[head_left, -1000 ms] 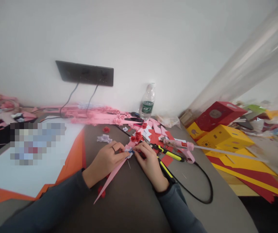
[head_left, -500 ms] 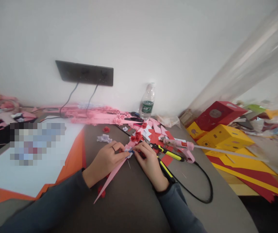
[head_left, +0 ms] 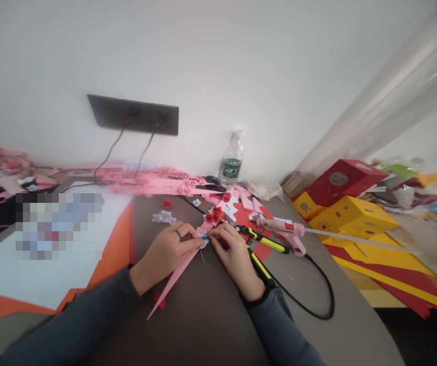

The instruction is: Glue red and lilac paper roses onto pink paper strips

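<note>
My left hand [head_left: 172, 249] and my right hand [head_left: 235, 256] meet over a long pointed pink paper strip [head_left: 170, 283]. Between their fingertips is a small pale-blue paper flower [head_left: 203, 238], partly hidden, with a deeper blue bit by the right fingers. Both hands are closed in a pinch on the flower. Red paper roses [head_left: 213, 214] sit on the strip's far part, just beyond the fingers. Another red flower [head_left: 159, 301] lies beside the strip's near end, partly covered. White-lilac paper flowers [head_left: 164, 217] rest beyond my left hand.
Right of my hands lie yellow-black handled pliers [head_left: 267, 241] and a pink glue gun [head_left: 297, 239] with its black cord. A water bottle [head_left: 232, 160] stands by the wall. White sheets [head_left: 84, 269] over orange paper lie left; yellow and red boxes [head_left: 355, 218] stand right.
</note>
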{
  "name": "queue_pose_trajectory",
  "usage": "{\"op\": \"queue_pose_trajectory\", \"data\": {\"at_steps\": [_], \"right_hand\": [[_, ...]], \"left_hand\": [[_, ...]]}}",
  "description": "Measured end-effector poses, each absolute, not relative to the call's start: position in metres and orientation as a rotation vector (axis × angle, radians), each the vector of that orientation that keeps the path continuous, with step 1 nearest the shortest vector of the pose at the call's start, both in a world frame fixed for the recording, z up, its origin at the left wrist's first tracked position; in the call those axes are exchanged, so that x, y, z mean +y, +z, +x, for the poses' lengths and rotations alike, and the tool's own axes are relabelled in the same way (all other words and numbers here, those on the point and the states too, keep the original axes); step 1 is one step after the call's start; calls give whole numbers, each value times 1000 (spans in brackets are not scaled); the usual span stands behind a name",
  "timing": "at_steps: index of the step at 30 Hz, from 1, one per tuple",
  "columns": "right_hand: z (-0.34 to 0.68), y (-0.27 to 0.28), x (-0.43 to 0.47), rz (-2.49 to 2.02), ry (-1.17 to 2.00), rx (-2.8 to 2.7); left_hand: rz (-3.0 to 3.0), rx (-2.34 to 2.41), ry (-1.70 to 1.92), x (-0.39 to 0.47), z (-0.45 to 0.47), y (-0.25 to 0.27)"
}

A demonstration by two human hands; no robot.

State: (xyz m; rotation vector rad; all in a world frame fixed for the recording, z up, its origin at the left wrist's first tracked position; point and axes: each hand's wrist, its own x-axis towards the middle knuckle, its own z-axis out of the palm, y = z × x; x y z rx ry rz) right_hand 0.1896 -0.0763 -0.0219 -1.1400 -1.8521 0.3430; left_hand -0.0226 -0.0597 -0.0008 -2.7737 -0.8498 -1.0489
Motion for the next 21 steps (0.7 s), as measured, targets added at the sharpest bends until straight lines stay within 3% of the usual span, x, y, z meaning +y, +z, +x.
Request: {"op": "queue_pose_trajectory", "data": {"at_steps": [21], "right_hand": [[190, -22, -76, -1138, 354, -1851]], "left_hand": [[-2771, -859, -1070, -60, -22, -2]]}}
